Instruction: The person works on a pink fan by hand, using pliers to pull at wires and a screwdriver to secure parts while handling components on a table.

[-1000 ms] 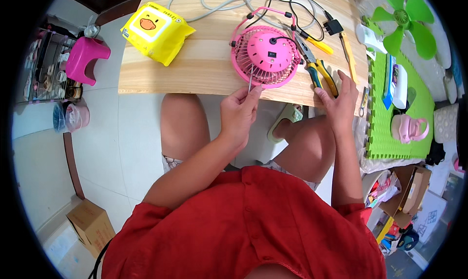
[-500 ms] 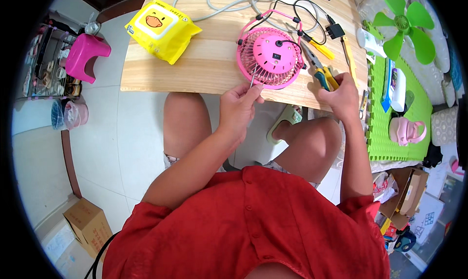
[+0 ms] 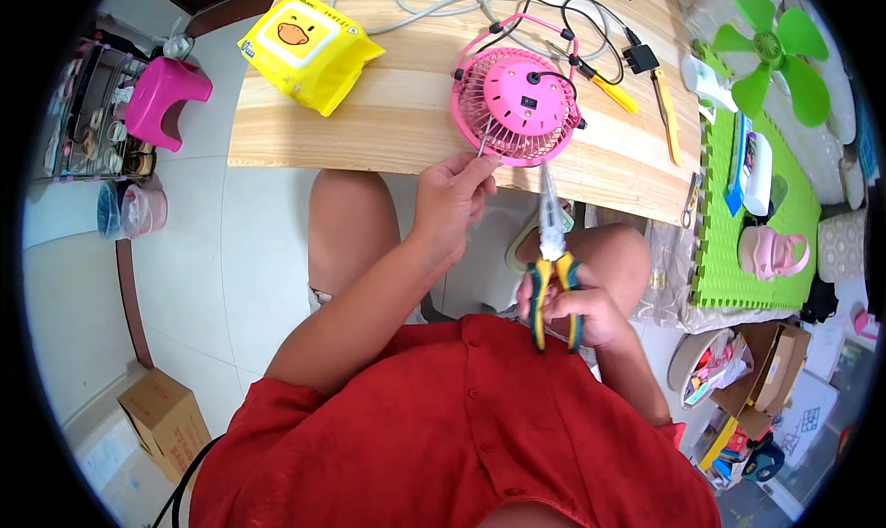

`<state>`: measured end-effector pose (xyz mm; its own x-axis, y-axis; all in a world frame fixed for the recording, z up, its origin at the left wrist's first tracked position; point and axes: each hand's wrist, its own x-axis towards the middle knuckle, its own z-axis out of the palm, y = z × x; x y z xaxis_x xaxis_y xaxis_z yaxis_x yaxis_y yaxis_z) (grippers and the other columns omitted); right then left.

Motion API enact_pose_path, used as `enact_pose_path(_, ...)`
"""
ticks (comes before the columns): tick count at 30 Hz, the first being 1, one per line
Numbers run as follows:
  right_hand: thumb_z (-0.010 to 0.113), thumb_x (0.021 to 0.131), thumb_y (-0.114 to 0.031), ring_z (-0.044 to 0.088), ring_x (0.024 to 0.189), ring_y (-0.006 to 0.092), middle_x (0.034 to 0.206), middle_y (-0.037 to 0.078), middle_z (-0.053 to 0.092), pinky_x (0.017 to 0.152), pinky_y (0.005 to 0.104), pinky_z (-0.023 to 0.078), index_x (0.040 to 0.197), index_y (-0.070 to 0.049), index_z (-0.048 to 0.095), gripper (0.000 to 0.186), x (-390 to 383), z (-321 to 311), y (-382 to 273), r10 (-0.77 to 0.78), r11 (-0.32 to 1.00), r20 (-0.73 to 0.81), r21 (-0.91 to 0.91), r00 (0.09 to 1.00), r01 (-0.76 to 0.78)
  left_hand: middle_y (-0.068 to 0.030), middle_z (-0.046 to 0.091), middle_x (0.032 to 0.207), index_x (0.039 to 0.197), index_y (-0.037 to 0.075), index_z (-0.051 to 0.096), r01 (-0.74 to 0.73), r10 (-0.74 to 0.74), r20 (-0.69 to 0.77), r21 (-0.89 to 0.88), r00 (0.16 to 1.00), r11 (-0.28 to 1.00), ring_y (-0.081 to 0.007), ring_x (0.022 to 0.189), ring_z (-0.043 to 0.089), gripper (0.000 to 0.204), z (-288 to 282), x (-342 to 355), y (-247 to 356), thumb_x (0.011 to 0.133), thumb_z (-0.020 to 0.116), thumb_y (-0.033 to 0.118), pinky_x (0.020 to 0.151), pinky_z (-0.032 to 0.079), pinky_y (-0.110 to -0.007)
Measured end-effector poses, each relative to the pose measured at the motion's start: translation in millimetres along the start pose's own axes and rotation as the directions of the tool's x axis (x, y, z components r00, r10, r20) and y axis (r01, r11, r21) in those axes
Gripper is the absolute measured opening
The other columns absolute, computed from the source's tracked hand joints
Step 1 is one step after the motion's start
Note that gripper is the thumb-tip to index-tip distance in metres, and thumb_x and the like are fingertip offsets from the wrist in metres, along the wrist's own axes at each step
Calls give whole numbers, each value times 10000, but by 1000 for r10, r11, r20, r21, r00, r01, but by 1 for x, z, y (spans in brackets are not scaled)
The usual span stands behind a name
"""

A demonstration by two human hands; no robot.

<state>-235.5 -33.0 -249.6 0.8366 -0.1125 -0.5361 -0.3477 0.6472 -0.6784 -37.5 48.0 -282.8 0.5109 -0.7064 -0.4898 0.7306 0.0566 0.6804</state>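
I have the left hand [image 3: 454, 198] pinching a rod [image 3: 484, 138] at the fan [image 3: 522, 92]. My right hand [image 3: 585, 308] grips pliers [image 3: 551, 237], tips near the fan's rim

The fan [image 3: 519, 83] is pink with a black switch [image 3: 529, 102]. The desk [image 3: 369, 145] beneath the fan shows pale, streaked wood grain. Left of the fan, the packet [image 3: 318, 66] is yellow with a duck-face print [image 3: 293, 33]; below the fan, the pliers [image 3: 552, 240] have yellow and dark-green handles; right of the fan, the adapter [image 3: 639, 60] is black.

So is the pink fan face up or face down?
Face down: the pink fan has its back, with the little black switch, facing upward.
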Motion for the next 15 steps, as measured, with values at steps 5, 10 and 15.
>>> enact_pose_path(5,527,596,-79,639,769,281,832,197,613,525,280,468,1017,34,542,436,17,19,-1,101,985,155,121,983,-120,17,515,614,789,53,591,-8,8,7,-34,1000,999,-21,408,299,221,-1,-3,5,870,646,252,384,208,-201)
enact_pose_path(10,505,554,-59,642,823,320,906,216,601,558,310,506,1041,34,524,497,29,17,9,120,960,228,220,966,-171,53,456,596,799,77,579,-9,14,-46,127,999,992,-18,415,301,217,6,-3,6,901,622,264,389,218,-186)
enact_pose_path(15,515,557,-70,644,832,327,917,215,605,558,314,507,1056,32,512,509,32,17,14,119,942,245,277,962,-188,62,447,594,784,86,572,-56,58,-16,125,998,991,-14,421,292,206,3,0,1,895,631,249,393,209,-190)
